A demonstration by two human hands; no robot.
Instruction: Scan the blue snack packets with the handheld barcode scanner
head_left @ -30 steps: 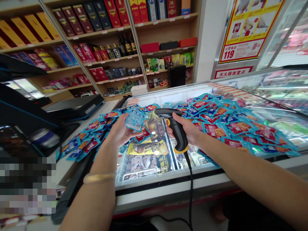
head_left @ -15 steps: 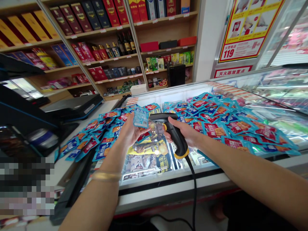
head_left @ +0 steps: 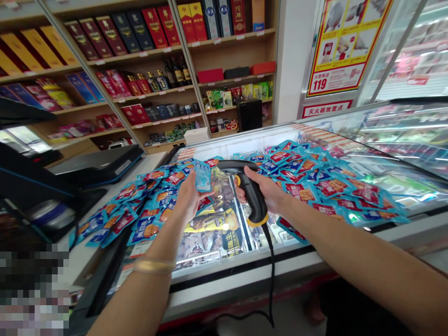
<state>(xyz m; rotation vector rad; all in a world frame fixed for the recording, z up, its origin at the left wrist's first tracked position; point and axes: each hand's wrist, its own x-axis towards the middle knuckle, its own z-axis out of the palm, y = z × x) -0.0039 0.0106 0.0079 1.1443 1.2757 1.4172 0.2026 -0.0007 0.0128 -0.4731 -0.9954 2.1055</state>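
My left hand (head_left: pixel 190 198) is closed on a small light-blue snack packet (head_left: pixel 203 176), held up with its printed back towards me. Wrapped round the handle of a black and yellow barcode scanner (head_left: pixel 255 198) is my right hand (head_left: pixel 264 189), thumb near the top. The scanner's head points left at the packet, with a small gap between them. Its black cable hangs down over the freezer's front edge. A large heap of blue snack packets (head_left: pixel 331 184) lies on the glass to the right, and another heap (head_left: pixel 154 198) lies to the left, below my left wrist and beyond.
Under the glass of the chest freezer (head_left: pixel 210 275), yellow and dark packages show. Left of it stands a counter with a black flat device (head_left: pixel 105 161) and dark equipment. Shelves (head_left: pixel 147 53) of boxes and bottles line the back wall. A white box (head_left: pixel 196 135) stands behind the freezer.
The view has shifted, so most things appear slightly further left. Both hands keep their holds; the packet in my left hand is turned a little and sits slightly lower.
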